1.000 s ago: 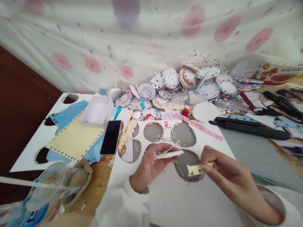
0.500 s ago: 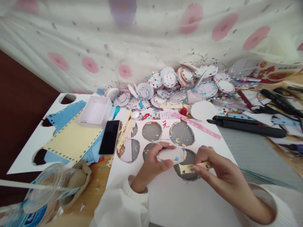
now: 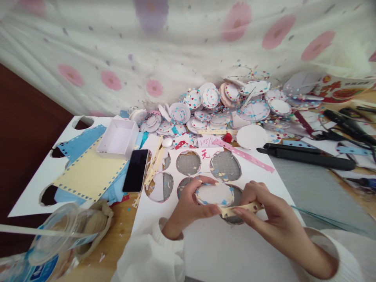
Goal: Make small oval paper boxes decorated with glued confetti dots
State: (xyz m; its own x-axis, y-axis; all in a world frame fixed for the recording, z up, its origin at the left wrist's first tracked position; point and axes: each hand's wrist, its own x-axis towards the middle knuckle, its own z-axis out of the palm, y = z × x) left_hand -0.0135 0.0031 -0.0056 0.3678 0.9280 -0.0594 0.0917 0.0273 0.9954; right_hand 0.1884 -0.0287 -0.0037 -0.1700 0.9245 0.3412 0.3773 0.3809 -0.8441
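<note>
Wooden worktop (image 3: 116, 244), backed by flower-printed curtain (image 3: 188, 43) across upper frame; paper-disc pile (image 3: 210, 98) banked along curtain's foot. White cut-out sheet (image 3: 217, 250) spans lower centre, plain stretch nearest viewer; phone (image 3: 135, 170) flanks it at left, grey mat (image 3: 317, 192) at right. Left hand (image 3: 190, 203), centre, curled around heart-edged disc (image 3: 216, 194); right hand (image 3: 270, 211), right of centre, pinching yellow strip (image 3: 226, 212), tip beside disc's lower rim, contact unclear.

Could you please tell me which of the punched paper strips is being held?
The short yellow strip pinched in the right hand; the pink strip and the yellow strips beside the phone have no hand on them.
</note>
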